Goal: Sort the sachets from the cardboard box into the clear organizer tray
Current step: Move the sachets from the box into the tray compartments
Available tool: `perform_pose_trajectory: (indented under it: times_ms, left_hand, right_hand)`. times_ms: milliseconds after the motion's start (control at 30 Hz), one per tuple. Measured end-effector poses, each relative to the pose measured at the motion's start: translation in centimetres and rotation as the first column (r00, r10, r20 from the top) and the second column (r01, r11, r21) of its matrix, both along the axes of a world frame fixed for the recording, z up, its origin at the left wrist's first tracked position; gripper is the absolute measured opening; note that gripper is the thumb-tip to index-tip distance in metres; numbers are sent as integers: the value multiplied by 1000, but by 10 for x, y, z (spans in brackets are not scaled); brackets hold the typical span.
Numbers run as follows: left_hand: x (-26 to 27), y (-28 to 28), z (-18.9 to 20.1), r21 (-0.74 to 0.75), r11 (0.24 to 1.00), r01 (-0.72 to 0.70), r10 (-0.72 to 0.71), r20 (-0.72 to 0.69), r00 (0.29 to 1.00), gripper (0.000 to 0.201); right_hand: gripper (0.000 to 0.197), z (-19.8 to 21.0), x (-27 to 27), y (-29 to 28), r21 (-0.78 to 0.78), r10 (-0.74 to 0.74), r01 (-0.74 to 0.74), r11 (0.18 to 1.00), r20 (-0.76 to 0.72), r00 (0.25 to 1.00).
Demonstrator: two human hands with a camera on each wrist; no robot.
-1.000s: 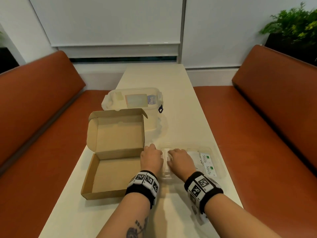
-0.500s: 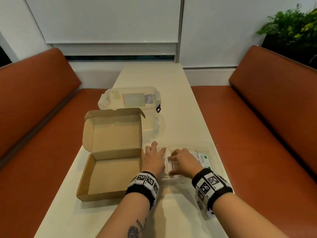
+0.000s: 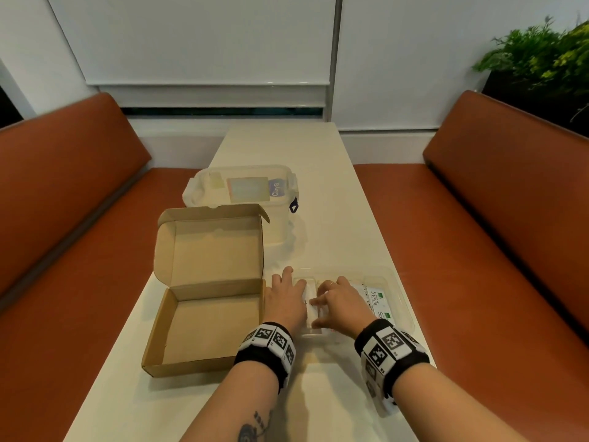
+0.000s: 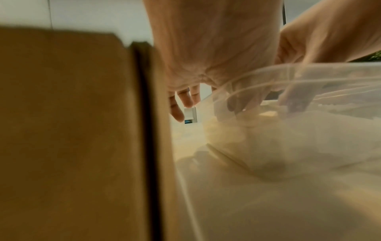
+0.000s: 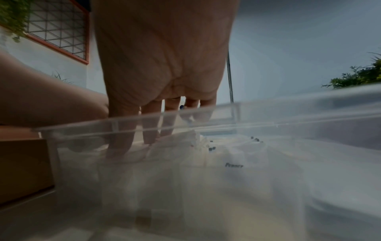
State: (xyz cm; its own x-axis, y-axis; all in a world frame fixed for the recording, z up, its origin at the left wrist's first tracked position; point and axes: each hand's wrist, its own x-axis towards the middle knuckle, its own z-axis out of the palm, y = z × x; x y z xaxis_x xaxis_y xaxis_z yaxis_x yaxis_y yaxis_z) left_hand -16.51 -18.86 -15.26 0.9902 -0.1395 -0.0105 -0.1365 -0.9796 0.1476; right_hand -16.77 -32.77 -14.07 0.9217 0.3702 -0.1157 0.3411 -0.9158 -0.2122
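Both hands down in the clear tray, fingers on the white sachets.

The right hand (image 3: 342, 303) has its fingers (image 5: 148, 130) extended down onto the white sachets (image 3: 310, 306) in the left end of the clear organizer tray (image 3: 403, 301); whether they pinch one I cannot tell. The left hand (image 3: 287, 298), which a second ago lay flat at the tray's edge, now has fingers spread, reaching over the rim beside it. Green-printed Stevia sachets (image 3: 376, 298) lie flat in the tray's right part. The cardboard box (image 3: 204, 330) sits open just left on the desk (image 3: 318, 173), its bottom bare. A lidded plastic container (image 3: 245, 188) stands behind the box.
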Motion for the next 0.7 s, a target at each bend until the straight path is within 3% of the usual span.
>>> perform_pose_trajectory:
  times_ms: [167,300,400,500,700]
  left_hand:
    - [1,3,3,-144,987,-67,63,-27,998,53]
    - [0,5,12,-256,934,-248,233,-87,969,43]
    - [-3,7,14,-203,942,-269,250,-113,962,28]
    - [-3,6,14,-197,946,-259,240,-115,964,27]
    - [-2,-1,13,-200,951,-237,225,-84,971,26]
  right_hand:
    - [53,-4,-6,-3,126,-73,74,989,-14,997]
    - [37,-3,-15,-21,313,-341,296,902,98,935]
    - [51,-1,-23,-41,251,-592,549,797,152,791]
    - [63,2,-29,-57,147,-737,722,676,102,668]
    - [48,-3,-29,-71,43,-742,741,670,77,667]
